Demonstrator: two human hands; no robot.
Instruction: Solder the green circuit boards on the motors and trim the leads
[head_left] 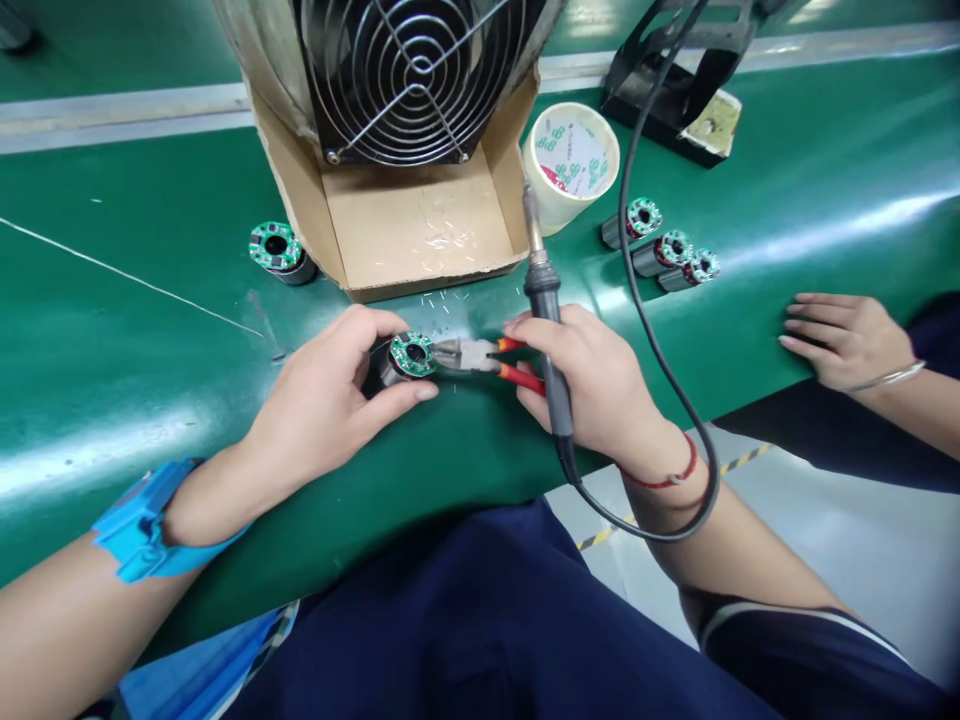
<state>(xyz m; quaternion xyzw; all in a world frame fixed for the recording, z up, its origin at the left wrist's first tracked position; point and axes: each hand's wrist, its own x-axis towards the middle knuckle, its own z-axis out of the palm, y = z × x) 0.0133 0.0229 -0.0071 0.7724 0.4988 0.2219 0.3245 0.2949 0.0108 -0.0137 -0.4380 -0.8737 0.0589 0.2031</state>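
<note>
My left hand (341, 375) is closed round a small metal motor stator with a round green circuit board (412, 354) on its top. My right hand (589, 375) grips red-handled cutting pliers (474, 354), whose jaw tips touch the board's right edge. The same hand also holds a soldering iron (546, 300), its tip pointing up and away from me. The iron's black cable loops over my right wrist. Tiny clipped wire ends (442, 300) lie on the green table just beyond the board.
A fan (418, 85) stands in a cardboard box (420, 215) with clippings. Beside it is a tape roll (571, 165). One similar motor part (279, 250) stands left, several (671, 250) right. A black iron stand (675, 100) is behind. A co-worker's hand (851, 340) rests at right.
</note>
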